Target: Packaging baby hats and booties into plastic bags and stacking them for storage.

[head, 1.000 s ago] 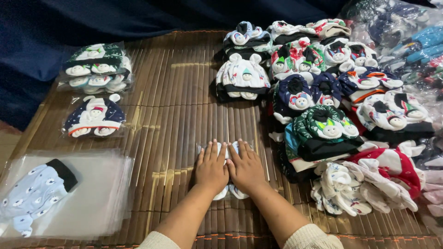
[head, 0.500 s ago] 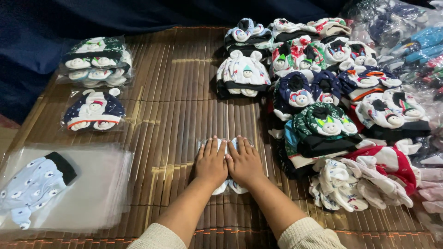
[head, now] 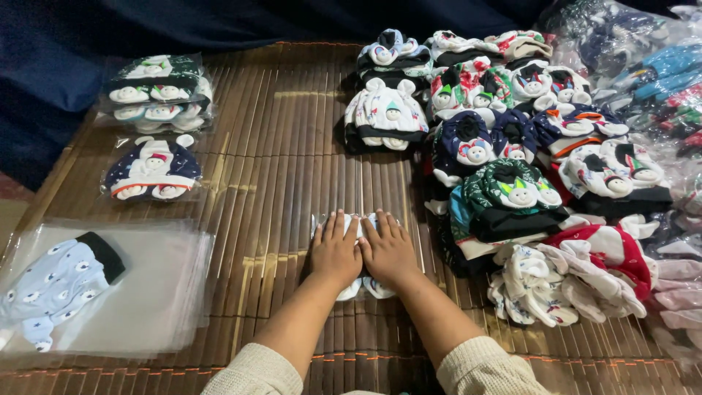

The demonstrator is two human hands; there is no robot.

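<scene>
Flattening step: left hand (head: 335, 252) & right hand (head: 387, 250), grip flat, palms pressing white baby-set packet (head: 363, 287) on bamboo mat (head: 278, 146); unpacked sets lie right of grip.

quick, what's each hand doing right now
left hand: open, flat on the white packet
right hand: open, flat on the same packet

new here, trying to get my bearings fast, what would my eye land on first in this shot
First, the two hands pressed flat side by side, left hand and right hand, on a small white cloth item in the middle of the bamboo mat. Next, the big colourful pile of baby caps and mittens heaped along the right. On the left lie bagged sets and a clear plastic bag holding a pale blue garment.
</scene>
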